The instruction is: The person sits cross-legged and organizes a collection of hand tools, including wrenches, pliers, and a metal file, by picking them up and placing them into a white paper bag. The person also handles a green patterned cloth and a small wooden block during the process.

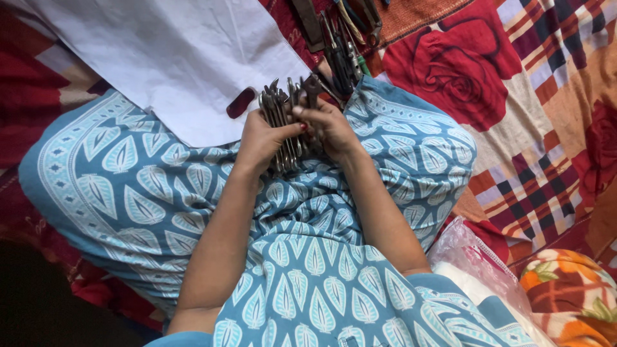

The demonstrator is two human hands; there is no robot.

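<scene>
**Gripping a fistful of spanners over the lap**

Holding a bunch of grey metal spanners (283,122) upright, left hand (260,142) clenched round it, right hand (331,128) pinching it too, above the blue leaf-print lap (308,257). More dark hand tools (340,45) lie just beyond, beside a white sheet (173,58).

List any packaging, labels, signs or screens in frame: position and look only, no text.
Clear plastic bag: lower right, beside the person's right elbow, crumpled, see-through, something white inside.
White sheet: top left, on the patterned cloth and over the left knee, flat, plain white, blank as far as shows.
No labels, signs or screens visible.
For reference, left hand and right hand both clasp a bundle of metal tools.
</scene>
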